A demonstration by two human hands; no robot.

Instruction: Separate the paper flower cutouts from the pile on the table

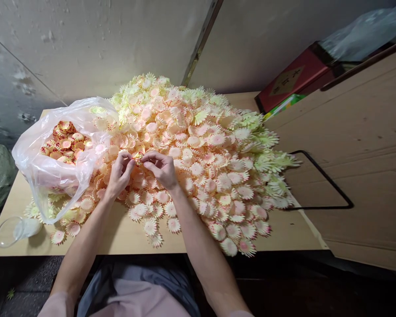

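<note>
Between my two hands, just above a heap of artificial flower pieces [198, 141], is a small yellow-and-red artificial flower piece [137, 156]. My left hand [121, 171] pinches its left side with thumb and fingertips. From the right, the fingers of my right hand [161, 169] close on the same piece. The heap is made of pale pink, peach and yellow-green petal discs with fringed edges. To the left of my left hand, a translucent plastic bag [36, 136] lies open, with red-and-yellow flower pieces [66, 143] inside it.
A clear glass [16, 232] stands near the left front corner of the wooden table [119, 237]. On the right are a large cardboard sheet [356, 176], a bent black metal bar [333, 185] and a red box [293, 77]. A wall [119, 44] rises behind the heap.
</note>
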